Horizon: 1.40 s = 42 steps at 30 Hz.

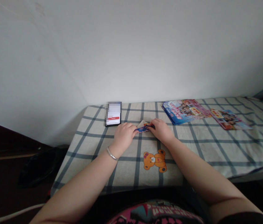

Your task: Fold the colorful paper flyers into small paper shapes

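Between my two hands is a small piece of folded printed paper, blue and colourful with a pale triangular point sticking up at its far side. My left hand grips its left end, thumb and fingers pressed together. At the right end, my right hand pinches the paper between thumb and fingers. The paper rests on or just above the checked tablecloth; I cannot tell which. Part of it is hidden under my fingers.
A phone with a lit screen is beyond my left hand. To the right lie a stack of colourful printed flyers and more flyers. A bear picture is on the cloth. The white wall stands behind the table.
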Tool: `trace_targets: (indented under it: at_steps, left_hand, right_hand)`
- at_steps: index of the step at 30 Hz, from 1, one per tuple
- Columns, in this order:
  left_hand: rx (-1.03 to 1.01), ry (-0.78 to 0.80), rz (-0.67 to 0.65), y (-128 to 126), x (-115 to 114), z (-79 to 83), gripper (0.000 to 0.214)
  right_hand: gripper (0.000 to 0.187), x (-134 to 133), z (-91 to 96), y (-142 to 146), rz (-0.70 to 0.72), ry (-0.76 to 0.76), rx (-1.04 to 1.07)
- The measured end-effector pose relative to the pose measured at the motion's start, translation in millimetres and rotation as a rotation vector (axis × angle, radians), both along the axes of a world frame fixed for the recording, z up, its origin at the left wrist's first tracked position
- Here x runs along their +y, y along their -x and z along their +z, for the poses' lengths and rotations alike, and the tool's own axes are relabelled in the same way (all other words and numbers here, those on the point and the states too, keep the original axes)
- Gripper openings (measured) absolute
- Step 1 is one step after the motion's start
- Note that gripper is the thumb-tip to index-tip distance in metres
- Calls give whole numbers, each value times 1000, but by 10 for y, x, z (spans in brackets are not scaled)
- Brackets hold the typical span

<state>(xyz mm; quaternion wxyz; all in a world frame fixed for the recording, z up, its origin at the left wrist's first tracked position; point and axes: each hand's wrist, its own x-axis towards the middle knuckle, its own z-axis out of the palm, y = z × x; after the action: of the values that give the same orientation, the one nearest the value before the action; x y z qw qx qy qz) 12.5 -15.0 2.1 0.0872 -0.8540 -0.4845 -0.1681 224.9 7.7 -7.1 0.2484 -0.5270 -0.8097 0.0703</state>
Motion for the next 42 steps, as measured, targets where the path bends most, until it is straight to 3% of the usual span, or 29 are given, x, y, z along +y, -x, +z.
trace_targets:
  at_steps: [15, 24, 32, 38, 42]
  left_hand:
    - [18, -13, 37, -3, 43, -55, 13]
    - [-78, 22, 11, -9, 67, -88, 28]
    - [-24, -51, -93, -32, 2, -5, 12]
    - [51, -55, -266, -109, -82, -26, 27]
    - [81, -19, -248, -123, -86, -44, 36]
  right_hand:
    - [6, -22, -6, 46, -75, -44, -97]
    - [7, -25, -13, 73, -118, -63, -119]
    - [11, -15, -13, 71, -131, -33, -92]
    - [11, 7, -7, 77, -170, -35, -134]
    - [14, 21, -4, 77, -174, -27, -147]
